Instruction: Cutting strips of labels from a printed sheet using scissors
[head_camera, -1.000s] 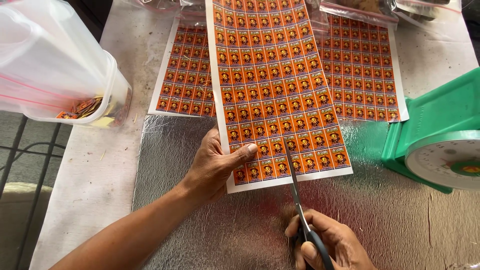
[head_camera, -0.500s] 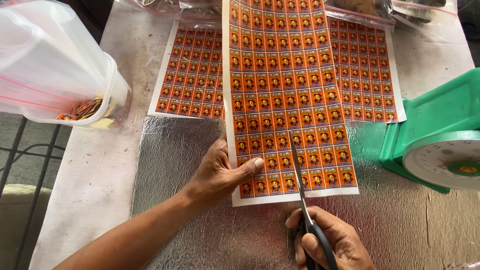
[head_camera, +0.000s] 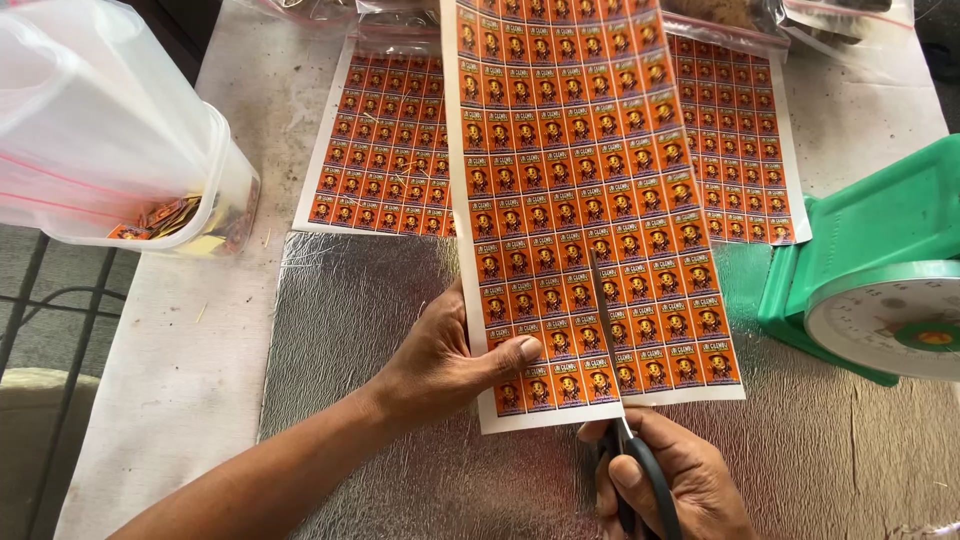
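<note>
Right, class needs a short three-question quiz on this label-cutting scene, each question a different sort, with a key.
1. True or false: the scissors are cutting up into the label sheet from its near edge.
2. Which hand pins the sheet?
A. left hand
B. right hand
C. neither
3. Fill in: the green thing at the right edge is a ____.

Key
1. True: the blades lie between two columns of labels.
2. A: its thumb presses on the lower left corner, while the right hand works the scissors.
3. Scale, with a round dial; it stands on the table beside the foil mat.
</note>
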